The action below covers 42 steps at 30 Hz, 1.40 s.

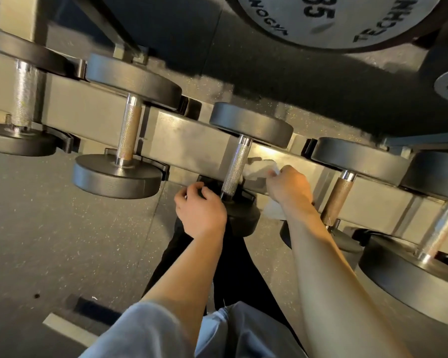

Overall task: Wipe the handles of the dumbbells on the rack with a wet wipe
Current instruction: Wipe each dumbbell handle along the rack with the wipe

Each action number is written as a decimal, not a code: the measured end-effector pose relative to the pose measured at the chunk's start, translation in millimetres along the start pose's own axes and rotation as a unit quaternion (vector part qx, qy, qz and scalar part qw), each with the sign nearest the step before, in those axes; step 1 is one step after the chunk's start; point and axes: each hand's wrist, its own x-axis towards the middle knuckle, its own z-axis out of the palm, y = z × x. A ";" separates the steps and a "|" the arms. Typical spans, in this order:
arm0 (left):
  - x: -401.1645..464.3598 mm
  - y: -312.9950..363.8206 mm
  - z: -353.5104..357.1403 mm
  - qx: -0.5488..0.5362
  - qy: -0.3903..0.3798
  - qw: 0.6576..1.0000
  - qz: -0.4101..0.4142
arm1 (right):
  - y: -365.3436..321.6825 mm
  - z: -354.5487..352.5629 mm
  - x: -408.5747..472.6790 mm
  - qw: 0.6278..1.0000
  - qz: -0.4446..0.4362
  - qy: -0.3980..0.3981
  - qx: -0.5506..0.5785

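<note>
Nearest the camera, two bare forearms reach up from six o'clock toward the rack [192,135]. The left hand [199,210] curls its fingers over the near black head [239,215] of the middle dumbbell, gripping it as if to steady it. At about three o'clock from it, the right hand [289,184] pinches a crumpled wet wipe [259,170], whose white folds touch the right side of the knurled handle [237,167].

The wipe looks soft, limp and light, so it should be wrapped round the bar rather than dabbed; the knurling is likely to snag it and drag fibres. The dumbbell looks heavy and rigid and sits in its cradle, so it probably need not be lifted; bracing its head seems enough.

Farther off, at ten o'clock, another dumbbell handle [130,133] stands bare, and at two o'clock a browner handle [338,200] waits.
</note>
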 end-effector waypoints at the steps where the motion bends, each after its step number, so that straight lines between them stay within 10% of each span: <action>1: -1.6 0.3 1.8 -0.003 0.026 1.000 0.004 | -3.6 3.7 -0.9 0.998 -0.021 -0.016 0.051; 9: 1.9 -5.2 9.0 0.003 0.071 0.997 0.021 | -18.4 12.5 -26.6 0.803 0.013 -0.231 0.549; 18: 5.0 -8.5 11.8 0.009 0.079 0.996 0.029 | -40.3 46.5 -15.8 0.974 -0.062 0.000 0.216; 28: 5.7 -9.2 12.1 0.017 0.070 0.996 0.043 | -15.6 21.8 -9.3 0.950 -0.084 0.031 0.298; 35: 13.3 -16.6 9.7 0.148 0.040 0.968 0.197 | -31.1 27.5 -10.0 0.902 -0.078 0.013 0.425; 42: 44.7 21.7 -17.2 0.069 -0.199 0.849 0.485 | 1.6 7.0 -19.0 0.926 -0.278 -0.057 0.250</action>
